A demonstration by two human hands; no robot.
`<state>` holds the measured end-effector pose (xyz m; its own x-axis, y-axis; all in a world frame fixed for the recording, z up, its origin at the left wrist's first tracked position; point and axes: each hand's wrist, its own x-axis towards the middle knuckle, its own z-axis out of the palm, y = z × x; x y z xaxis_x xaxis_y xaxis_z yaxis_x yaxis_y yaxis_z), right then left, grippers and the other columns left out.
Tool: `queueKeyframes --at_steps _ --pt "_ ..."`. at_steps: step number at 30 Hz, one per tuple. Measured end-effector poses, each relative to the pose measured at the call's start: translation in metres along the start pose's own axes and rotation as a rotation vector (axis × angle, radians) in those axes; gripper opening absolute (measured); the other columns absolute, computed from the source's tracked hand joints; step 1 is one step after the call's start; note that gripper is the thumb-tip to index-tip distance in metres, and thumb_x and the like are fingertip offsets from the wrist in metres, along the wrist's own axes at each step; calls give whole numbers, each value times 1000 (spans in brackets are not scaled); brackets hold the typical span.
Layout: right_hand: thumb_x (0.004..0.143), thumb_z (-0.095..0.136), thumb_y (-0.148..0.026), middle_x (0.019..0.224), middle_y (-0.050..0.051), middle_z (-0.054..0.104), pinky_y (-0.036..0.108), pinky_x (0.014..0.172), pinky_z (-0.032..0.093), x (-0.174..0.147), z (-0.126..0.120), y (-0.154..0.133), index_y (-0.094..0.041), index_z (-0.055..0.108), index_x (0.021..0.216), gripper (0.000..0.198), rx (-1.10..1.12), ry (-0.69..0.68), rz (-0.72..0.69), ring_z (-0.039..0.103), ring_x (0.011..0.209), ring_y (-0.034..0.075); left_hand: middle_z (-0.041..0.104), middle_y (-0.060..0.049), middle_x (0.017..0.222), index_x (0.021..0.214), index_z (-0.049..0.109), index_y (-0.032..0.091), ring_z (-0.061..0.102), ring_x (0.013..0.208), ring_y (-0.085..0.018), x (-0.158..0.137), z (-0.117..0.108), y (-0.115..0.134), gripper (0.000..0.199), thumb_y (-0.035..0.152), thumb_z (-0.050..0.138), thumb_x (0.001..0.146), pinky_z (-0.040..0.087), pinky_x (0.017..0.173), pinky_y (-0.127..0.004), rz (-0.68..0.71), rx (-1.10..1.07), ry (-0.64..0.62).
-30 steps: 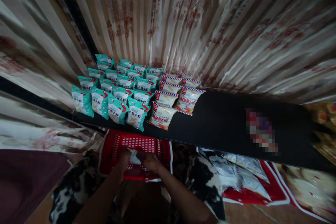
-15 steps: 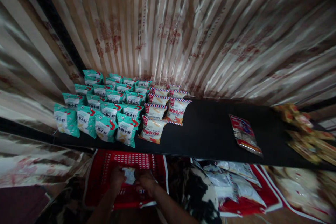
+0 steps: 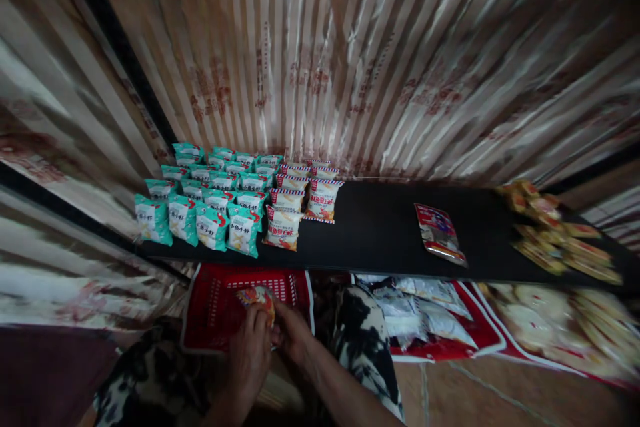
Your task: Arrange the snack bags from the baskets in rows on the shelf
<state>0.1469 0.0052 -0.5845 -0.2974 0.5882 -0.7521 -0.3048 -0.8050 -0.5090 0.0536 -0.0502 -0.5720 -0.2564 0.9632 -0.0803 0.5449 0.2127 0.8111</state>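
Observation:
Over the near part of a red plastic basket (image 3: 220,280) below the shelf, both hands are together on a small snack bag (image 3: 261,296) with orange, red and pale patches. My left hand (image 3: 254,341) is closed on its lower side, fingers bent over it. My right hand (image 3: 295,332) pinches its right edge; part of the bag is hidden behind the fingers. On the black shelf above stand several upright rows of teal snack bags (image 3: 243,229). Right beside them are two rows of white-and-red snack bags (image 3: 283,228), the right row starting further back.
A flat red-and-silver packet (image 3: 440,233) lies on the black shelf (image 3: 370,233), with gold-wrapped packs (image 3: 555,233) at its right end. A second red basket (image 3: 487,327) holds silvery bags; beyond it sit clear bags of pale food (image 3: 545,310). My patterned trouser knees flank the first basket.
The hands have come closer together, and the bag between them now shows its orange-red side instead of a pale one. My view has shifted, so the shelf appears a little higher and smaller.

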Motion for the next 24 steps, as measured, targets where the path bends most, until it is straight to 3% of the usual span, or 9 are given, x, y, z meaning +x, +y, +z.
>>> queueKeyframes --at_steps 5,9,11,14,17,21,24 --pt "55 78 -21 65 -3 65 21 48 48 -43 -16 -2 -21 51 85 40 233 177 -57 62 54 13 62 -7 106 96 61 22 65 81 -18 -46 7 9 25 16 40 84 53 65 -27 303 157 39" --pt "47 81 -21 73 -2 68 24 53 50 -66 -29 -5 -22 51 97 59 261 205 -182 66 62 16 63 -8 105 102 60 21 63 95 -16 -72 1 14 24 20 41 87 53 79 -26 454 82 103" --pt "45 82 -22 73 -2 69 27 59 52 -76 -32 -9 -23 49 105 69 261 171 -243 66 65 18 64 -8 98 96 61 20 63 92 -18 -78 -3 14 20 26 45 86 54 77 -28 376 11 211" --pt "46 83 -23 72 -2 68 31 67 52 -93 -34 -15 -23 45 115 79 239 84 -309 67 70 19 64 -9 99 99 59 19 64 85 -20 -78 -8 17 32 44 51 82 55 69 -31 34 -174 390" --pt "50 83 -26 86 1 69 36 74 52 -107 -37 -20 -24 43 121 81 192 7 -358 67 79 22 64 -9 104 107 56 20 65 78 -19 -71 -7 27 49 59 50 77 55 60 -28 -212 -416 373" --pt "52 83 -32 108 5 64 40 76 52 -112 -44 -29 -28 44 122 80 119 -51 -526 67 83 24 69 -7 94 98 61 22 66 71 -19 -60 4 44 57 70 52 68 53 51 -25 -154 -470 227" --pt "58 81 -37 114 7 62 41 79 51 -112 -52 -40 -26 50 118 68 22 -149 -598 65 89 26 70 -8 91 95 62 22 67 74 -22 -46 12 55 58 70 55 64 56 60 -28 -77 -446 196"
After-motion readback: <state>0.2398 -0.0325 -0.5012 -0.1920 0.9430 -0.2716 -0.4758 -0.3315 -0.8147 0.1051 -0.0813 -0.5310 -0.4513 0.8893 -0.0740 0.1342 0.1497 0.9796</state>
